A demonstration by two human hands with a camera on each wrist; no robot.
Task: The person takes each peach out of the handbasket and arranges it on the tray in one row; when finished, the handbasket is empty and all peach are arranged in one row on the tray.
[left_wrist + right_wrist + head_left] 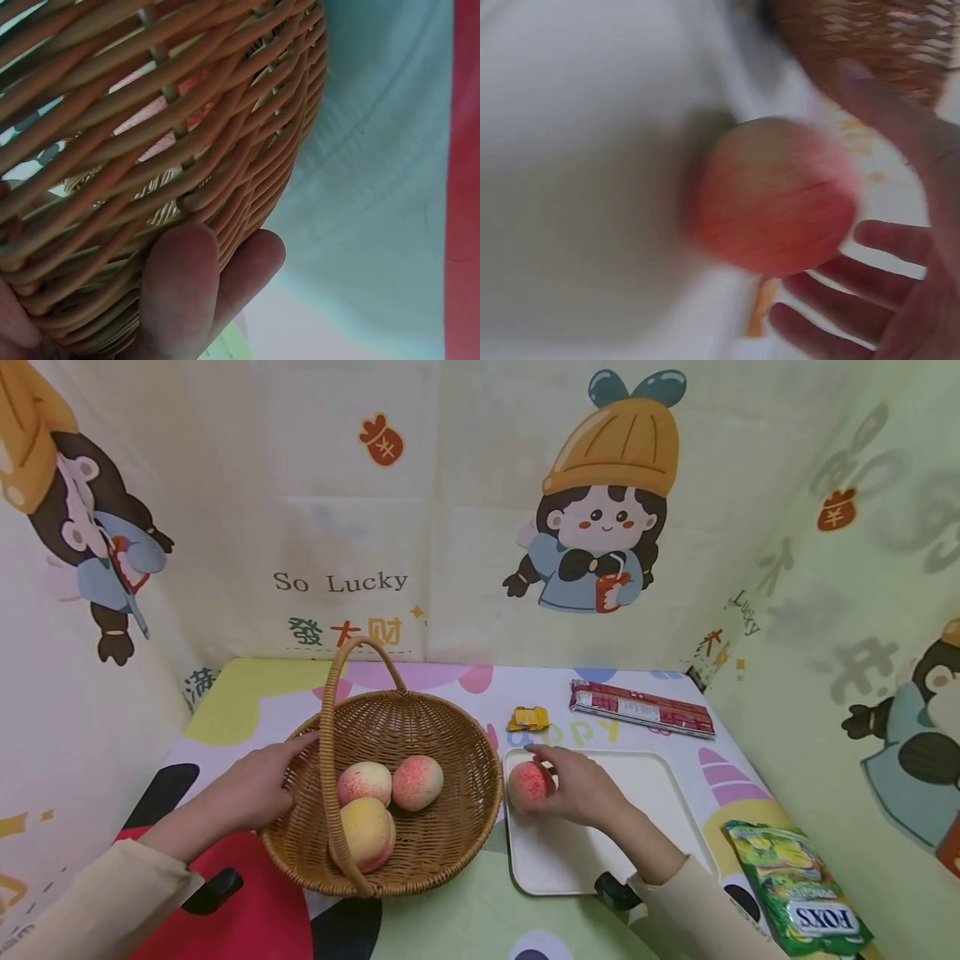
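Observation:
A brown wicker basket (pixel 465 852) with a tall arched handle holds a yellow peach (pixel 366 831) and two pink-and-cream peaches, one (pixel 418 782) to the right of the other (pixel 363 783). My left hand (pixel 251 787) holds the basket's left side at the rim; the left wrist view has fingertips (pixel 180 289) against the weave. Over the left edge of a white tray (pixel 600 852), my right hand (pixel 581 789) is at another pink peach (pixel 528 785). In the blurred right wrist view, the fingers are spread beside this peach (pixel 776 199), with the thumb apart from it.
Behind the tray lie a small yellow packet (pixel 528 718) and a long red wrapped package (pixel 641 707). A green FOX'S bag (pixel 798 889) lies at the right front. Printed cloth walls (pixel 465 527) stand behind and at both sides of the patterned tabletop (pixel 442 927).

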